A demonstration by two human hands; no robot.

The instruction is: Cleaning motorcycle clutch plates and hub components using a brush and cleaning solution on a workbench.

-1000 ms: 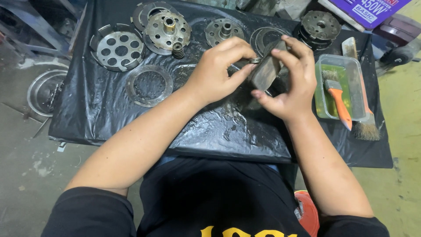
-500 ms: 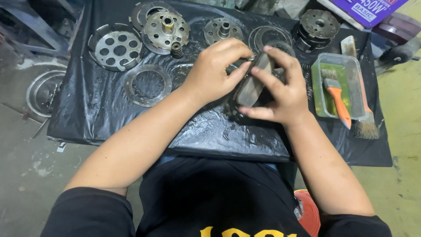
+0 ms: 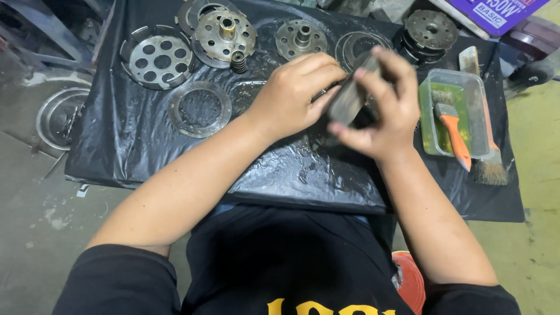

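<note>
Head view: both hands (image 3: 344,105) mostly hide a blurred grey part (image 3: 348,99).

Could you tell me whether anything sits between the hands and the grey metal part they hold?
Nothing visible does: the left hand and right hand both grip the flat grey metal part directly, above the black plastic sheet.

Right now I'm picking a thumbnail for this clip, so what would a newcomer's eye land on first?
First, the two hands meeting mid-frame: the left hand and right hand share a grip on a flat grey metal piece over the black plastic sheet. Next, the round metal discs spread along the sheet's far edge. At the right, an orange-handled brush lies in a clear tray.
</note>
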